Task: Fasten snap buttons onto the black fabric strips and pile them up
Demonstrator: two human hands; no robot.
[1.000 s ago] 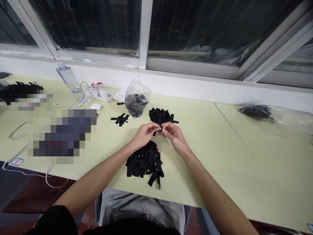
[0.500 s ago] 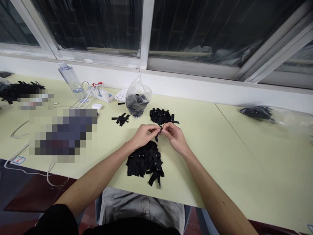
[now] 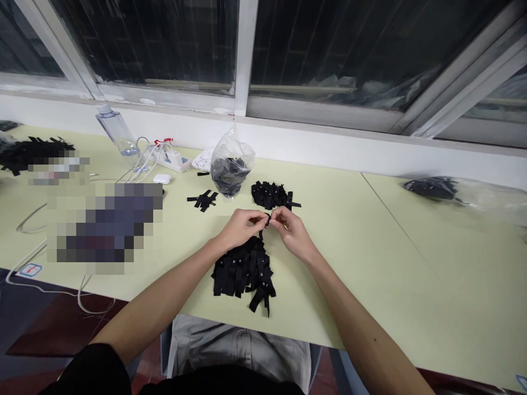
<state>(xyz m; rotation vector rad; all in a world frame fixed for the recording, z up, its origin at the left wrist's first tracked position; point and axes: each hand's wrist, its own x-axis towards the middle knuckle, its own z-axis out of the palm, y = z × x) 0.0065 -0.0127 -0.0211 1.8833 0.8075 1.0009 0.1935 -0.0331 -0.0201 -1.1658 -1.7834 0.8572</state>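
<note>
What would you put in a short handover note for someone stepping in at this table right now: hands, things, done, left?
Left hand and right hand: both pinch one small black fabric strip between the fingertips, above the pale green table.
Near pile of black fabric strips: under the hands, by the table's front edge.
Far pile of black strips: beyond the hands, beside the clear plastic bag of black pieces.
Done or left: which pile is finished cannot be told.

Black top, grey trousers, bare forearms.
</note>
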